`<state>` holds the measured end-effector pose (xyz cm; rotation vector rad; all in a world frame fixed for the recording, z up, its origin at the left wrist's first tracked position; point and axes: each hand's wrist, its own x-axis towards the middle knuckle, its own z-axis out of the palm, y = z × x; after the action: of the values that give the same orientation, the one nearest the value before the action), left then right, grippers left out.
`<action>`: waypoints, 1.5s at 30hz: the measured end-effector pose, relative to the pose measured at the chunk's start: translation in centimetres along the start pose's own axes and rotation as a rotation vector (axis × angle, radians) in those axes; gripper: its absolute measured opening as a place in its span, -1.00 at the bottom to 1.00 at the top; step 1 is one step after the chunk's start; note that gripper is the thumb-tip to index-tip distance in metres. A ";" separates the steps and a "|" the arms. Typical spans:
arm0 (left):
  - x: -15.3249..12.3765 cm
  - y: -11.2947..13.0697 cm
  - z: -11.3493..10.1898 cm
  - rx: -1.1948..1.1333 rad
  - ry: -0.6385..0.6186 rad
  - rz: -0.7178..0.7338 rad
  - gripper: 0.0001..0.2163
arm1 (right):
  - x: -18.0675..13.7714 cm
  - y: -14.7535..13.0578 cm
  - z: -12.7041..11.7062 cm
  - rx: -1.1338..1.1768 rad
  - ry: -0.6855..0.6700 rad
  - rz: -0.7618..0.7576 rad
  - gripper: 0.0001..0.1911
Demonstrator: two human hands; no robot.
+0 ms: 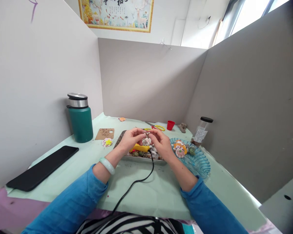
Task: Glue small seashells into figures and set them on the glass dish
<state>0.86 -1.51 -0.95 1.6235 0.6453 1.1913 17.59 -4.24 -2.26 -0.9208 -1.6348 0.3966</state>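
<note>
My left hand (130, 139) and my right hand (160, 143) meet above a metal tray (136, 158) of small shells and pebbles. Both pinch one small pale piece (146, 133) between their fingertips; it is too small to name. A yellow tool (141, 148) with a black cord (134, 185) lies in the tray under my hands. A pale bangle (107, 165) sits on my left wrist. Right of the tray, a blue glass dish (200, 162) holds decorated shells (180, 150).
A green flask (80, 118) stands at the left and a black phone (42, 167) lies near the front left. A brown card (104, 133), a decorated shell (107, 142), yellow-handled scissors (155, 127), a red cup (170, 125) and a black-lidded jar (202, 130) lie behind. Partition walls enclose three sides.
</note>
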 end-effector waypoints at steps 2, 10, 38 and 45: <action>0.0 -0.2 -0.1 0.009 -0.004 0.009 -0.70 | 0.0 0.0 0.0 0.004 0.002 -0.012 -0.76; -0.1 0.1 -0.1 0.038 0.002 -0.003 -0.69 | -0.1 0.0 0.0 -0.030 -0.023 -0.004 -0.82; 0.1 0.6 -0.3 0.022 0.001 -0.078 -0.72 | 0.0 0.7 -0.1 -0.147 -0.029 -0.186 -0.81; 0.2 0.2 -0.8 -0.014 -0.076 -0.137 -0.75 | 0.0 0.5 -0.2 -0.136 -0.024 -0.194 -0.83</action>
<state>0.21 -1.14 -0.70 1.5786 0.6871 1.0276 17.91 -3.95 -2.58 -0.8506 -1.7721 0.1658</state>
